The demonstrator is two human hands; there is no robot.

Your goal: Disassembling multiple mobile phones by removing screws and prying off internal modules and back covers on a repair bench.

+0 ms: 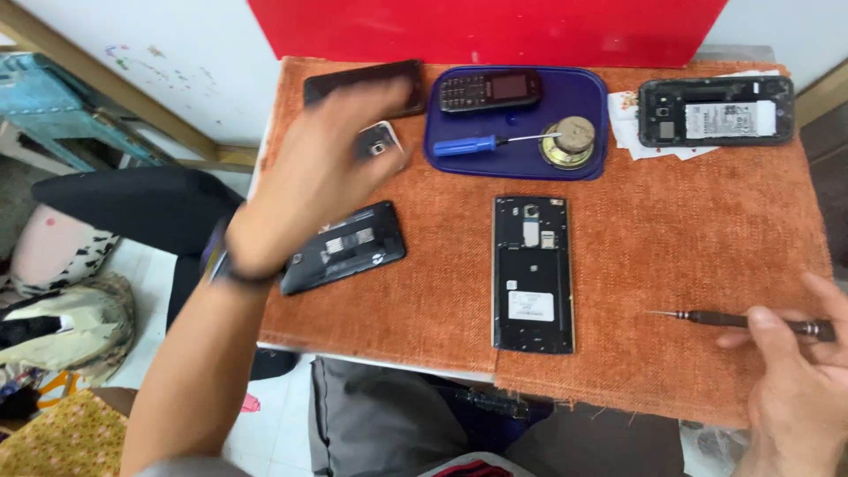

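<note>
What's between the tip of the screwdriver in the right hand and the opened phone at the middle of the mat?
Nothing: in the head view, only bare orange mat lies between the screwdriver held by the right hand and the opened phone.

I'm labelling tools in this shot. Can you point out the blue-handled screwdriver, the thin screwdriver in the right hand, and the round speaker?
blue-handled screwdriver [465,146], head view, on its blue handle.
thin screwdriver [717,317], head view, on its dark shaft.
round speaker [569,141], head view, on its top.
</note>
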